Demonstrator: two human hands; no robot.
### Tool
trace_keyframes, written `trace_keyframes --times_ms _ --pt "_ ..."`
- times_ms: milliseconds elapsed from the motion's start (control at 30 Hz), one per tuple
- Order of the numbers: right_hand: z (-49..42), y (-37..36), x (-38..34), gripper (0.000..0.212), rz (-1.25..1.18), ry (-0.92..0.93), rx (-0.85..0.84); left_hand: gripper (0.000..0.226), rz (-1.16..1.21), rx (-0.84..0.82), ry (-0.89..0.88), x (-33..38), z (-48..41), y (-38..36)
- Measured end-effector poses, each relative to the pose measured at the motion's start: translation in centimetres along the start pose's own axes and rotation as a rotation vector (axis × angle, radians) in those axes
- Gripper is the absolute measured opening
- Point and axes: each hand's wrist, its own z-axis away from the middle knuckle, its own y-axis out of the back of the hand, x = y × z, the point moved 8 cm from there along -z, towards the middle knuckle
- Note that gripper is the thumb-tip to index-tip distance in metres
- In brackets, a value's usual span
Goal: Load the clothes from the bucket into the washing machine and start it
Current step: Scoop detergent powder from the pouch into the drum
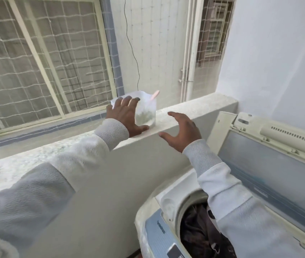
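Observation:
A clear plastic bag (147, 114) with greenish powder and a pink scoop (154, 95) stands on the white ledge (194, 108). My left hand (125, 116) lies against the bag's left side with fingers spread and the thumb on the ledge. My right hand (182, 130) hovers open just right of the bag, not touching it. Below right, the top-loading washing machine (159, 233) has its lid (270, 164) raised. Dark clothes (198, 231) lie in its drum. The bucket is out of view.
The ledge runs along a low wall above the machine. Behind it are barred windows (42, 58) covered with netting, a hanging black cable (133, 53) and white pipes (189, 58). A white wall (278, 53) closes the right side.

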Motion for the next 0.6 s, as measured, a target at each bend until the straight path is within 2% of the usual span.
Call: trace_keyframes --times_ms 100,267,400,500,600 --pt "-3.0 -1.3 -2.5 0.09 0.101 0.076 -0.07 0.123 0.024 -0.082 0.143 -3.7 -2.1 0.3" --pt "-8.1 -4.1 -4.5 0.102 0.397 0.128 -0.193 0.14 0.095 -0.189 0.213 -6.0 -4.5 0.0" --pt "-10.3 -6.5 -4.2 0.098 0.491 0.122 -0.238 0.134 0.204 -0.215 0.249 -6.5 -6.1 -1.4" --pt "-10.5 -7.8 -3.0 0.091 0.451 0.116 -0.229 0.133 0.324 -0.231 0.239 -6.5 -7.0 -2.7" --pt "-10.5 -8.4 -2.0 0.083 0.342 0.118 -0.19 0.119 0.359 -0.194 0.215 -6.5 -7.7 -3.7"
